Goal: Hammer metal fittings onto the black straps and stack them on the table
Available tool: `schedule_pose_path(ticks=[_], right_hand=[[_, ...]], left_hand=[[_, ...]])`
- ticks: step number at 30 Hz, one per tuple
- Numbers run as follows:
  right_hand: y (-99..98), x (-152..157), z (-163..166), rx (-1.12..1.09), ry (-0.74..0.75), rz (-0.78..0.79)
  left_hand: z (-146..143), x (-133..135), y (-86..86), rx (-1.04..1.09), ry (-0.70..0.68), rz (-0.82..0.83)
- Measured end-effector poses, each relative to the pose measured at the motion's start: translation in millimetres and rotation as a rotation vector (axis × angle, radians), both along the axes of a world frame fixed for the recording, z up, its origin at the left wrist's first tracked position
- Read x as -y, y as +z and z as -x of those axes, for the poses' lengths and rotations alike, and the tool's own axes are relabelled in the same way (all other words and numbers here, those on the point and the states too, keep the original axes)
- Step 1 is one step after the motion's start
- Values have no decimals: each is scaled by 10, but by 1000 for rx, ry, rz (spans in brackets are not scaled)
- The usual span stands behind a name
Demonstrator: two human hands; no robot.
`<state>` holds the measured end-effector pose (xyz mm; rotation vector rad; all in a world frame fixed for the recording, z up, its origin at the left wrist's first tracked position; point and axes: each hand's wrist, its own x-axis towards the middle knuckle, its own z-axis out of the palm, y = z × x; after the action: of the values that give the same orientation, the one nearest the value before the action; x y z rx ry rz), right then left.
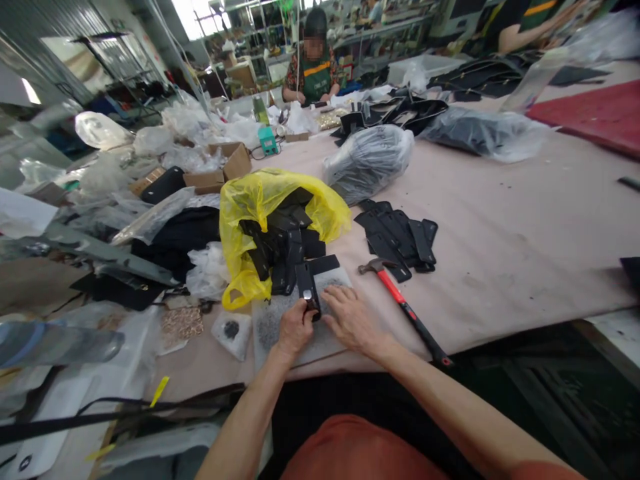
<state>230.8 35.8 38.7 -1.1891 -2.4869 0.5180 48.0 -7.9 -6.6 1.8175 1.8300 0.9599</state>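
Note:
My left hand (294, 327) pinches the near end of a black strap-like piece (304, 275), which has a shiny silver metal part (307, 295) on it. Beneath lies a speckled grey-white board (270, 327). My right hand (353, 319) rests over the board just right of the piece, fingers stretched out and holding nothing. Another flat black piece (325, 265) lies at the board's far edge. To the right is a claw hammer (395, 288) with a red and black handle. A yellow plastic bag (240, 200) full of similar black pieces (286, 250) stands open beyond my left hand.
A loose pile of black pieces (400, 233) lies beyond the hammer. Farther back are a filled clear bag (373, 160) and a cardboard box (235, 163). Small copper-coloured parts (183, 325) lie to the left. Across the table sits a person in a green apron (317, 79).

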Motion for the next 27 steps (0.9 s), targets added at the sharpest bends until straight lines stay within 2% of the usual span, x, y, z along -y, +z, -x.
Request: schedule_pose_path(ticks=[4, 9, 15, 19, 21, 24, 27], right_hand=[[-200, 84, 277, -31, -34, 50], [-247, 46, 218, -26, -29, 88], [-242, 39, 201, -95, -42, 104], [-231, -168, 288, -113, -150, 67], [-223, -356, 407, -88, -214, 60], [-228, -606, 677, -110, -285, 141], [-262, -708, 936, -173, -344, 166]], left_hand=[[45, -94, 27, 106, 39, 51], [249, -296, 119, 418, 268, 39], [350, -146, 119, 229, 194, 16], [327, -79, 30, 232, 212, -4], [336, -88, 1, 211, 234, 1], [356, -99, -20, 194, 235, -12], [360, -83, -33, 213, 244, -39]])
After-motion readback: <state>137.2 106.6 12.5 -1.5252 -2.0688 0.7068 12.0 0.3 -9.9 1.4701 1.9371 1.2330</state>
